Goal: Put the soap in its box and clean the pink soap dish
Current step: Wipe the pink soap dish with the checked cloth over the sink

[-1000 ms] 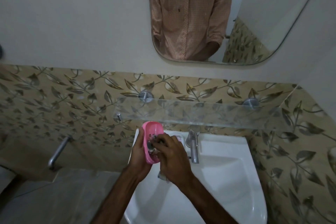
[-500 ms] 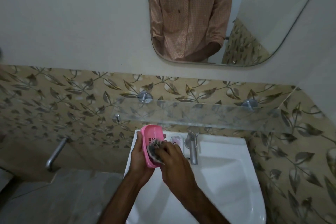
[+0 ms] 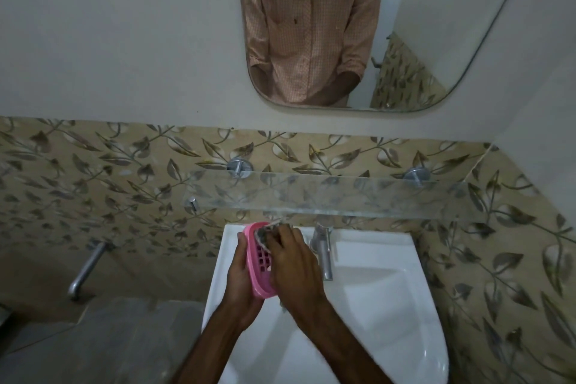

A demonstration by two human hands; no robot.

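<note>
The pink soap dish (image 3: 258, 262) with a slotted floor is held tilted on its side above the left part of the white washbasin (image 3: 374, 315). My left hand (image 3: 241, 277) grips it from behind and below. My right hand (image 3: 291, 265) presses a grey patterned cloth (image 3: 265, 232) against the upper inside of the dish. The soap and its box are hidden behind my hands.
A chrome tap (image 3: 322, 251) stands at the back of the basin, just right of my right hand. A glass shelf (image 3: 343, 196) juts out above. A second chrome spout (image 3: 87, 268) sticks from the tiled wall at left. A mirror (image 3: 436, 25) hangs above.
My right hand has slid the cloth up from the middle of the dish to its top end. A small box seen behind the hands earlier is now covered.
</note>
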